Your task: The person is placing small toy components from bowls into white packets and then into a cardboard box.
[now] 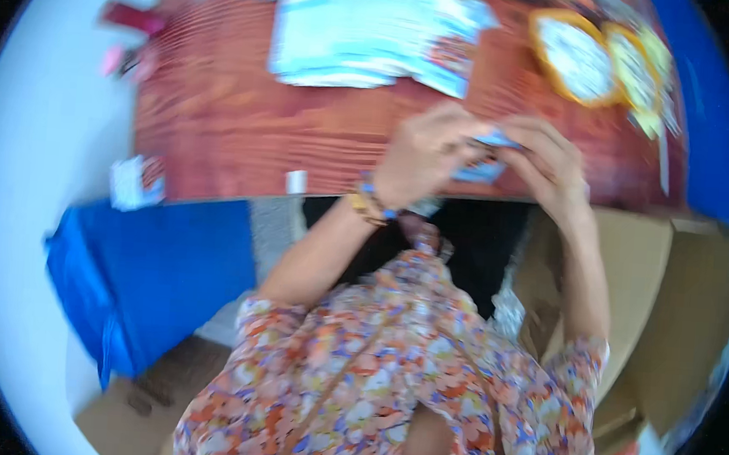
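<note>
Above the front edge of the red-brown table, my left hand (424, 154) and my right hand (552, 166) pinch a small blue packet (480, 170) with a brownish picture. Fingers of both hands are closed at its upper part and cover some of it; motion blur hides finer detail. Bracelets circle my left wrist. Just beyond my hands lies a fanned-out row of flat light-blue and white packets (352, 36), overlapping one another.
On the table's right lie two yellow-rimmed rounded things (572, 58) with whitish middles. A dark red object (132, 17) sits at the left edge, a white scrap (297, 181) at the front. A blue bag (167, 273) and a cardboard box (623, 271) stand below.
</note>
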A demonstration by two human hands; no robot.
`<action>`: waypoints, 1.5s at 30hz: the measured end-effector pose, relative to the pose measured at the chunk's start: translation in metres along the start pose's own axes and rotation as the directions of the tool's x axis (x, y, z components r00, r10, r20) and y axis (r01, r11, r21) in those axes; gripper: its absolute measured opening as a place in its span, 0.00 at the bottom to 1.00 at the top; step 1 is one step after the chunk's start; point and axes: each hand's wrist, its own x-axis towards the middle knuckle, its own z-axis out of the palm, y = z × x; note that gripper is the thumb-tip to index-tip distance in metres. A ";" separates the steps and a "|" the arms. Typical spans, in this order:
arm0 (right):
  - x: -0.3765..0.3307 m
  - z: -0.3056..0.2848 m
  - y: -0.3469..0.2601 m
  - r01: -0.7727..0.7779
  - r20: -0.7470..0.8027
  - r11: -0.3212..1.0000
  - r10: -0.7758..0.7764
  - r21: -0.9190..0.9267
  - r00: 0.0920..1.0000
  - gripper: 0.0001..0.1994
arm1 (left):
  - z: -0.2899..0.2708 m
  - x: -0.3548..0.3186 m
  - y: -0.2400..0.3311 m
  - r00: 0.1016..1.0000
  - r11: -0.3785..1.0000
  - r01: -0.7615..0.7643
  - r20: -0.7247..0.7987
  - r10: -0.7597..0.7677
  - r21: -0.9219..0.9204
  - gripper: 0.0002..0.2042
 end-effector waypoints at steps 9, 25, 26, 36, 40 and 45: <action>0.035 0.098 -0.029 -0.335 0.119 0.711 0.337 0.618 0.934 0.13 | -0.078 -0.061 0.049 0.938 0.892 0.243 -0.328 -0.114 0.382 0.25; 0.050 0.115 -0.030 -0.085 0.235 0.962 0.023 0.259 0.972 0.09 | -0.331 -0.195 0.014 0.838 -0.183 0.538 -0.545 0.015 0.823 0.26; 0.049 0.114 -0.029 -0.089 0.236 0.963 0.027 0.256 0.971 0.09 | -0.330 -0.193 0.013 0.843 -0.231 0.533 -0.535 0.058 0.814 0.27; 0.075 0.077 -0.008 0.016 -0.222 0.974 -0.067 -0.228 0.973 0.20 | -0.300 -0.173 0.029 0.855 0.042 0.509 -0.510 0.092 0.860 0.25; 0.072 0.085 0.036 0.028 -0.140 0.880 -0.107 -0.474 0.984 0.26 | -0.210 -0.112 0.015 0.924 0.314 0.355 -0.382 0.027 0.881 0.23; 0.067 0.066 0.034 0.039 -0.065 0.955 -0.061 -0.295 0.996 0.20 | -0.103 -0.051 0.017 0.979 0.734 0.186 -0.184 -0.085 0.653 0.17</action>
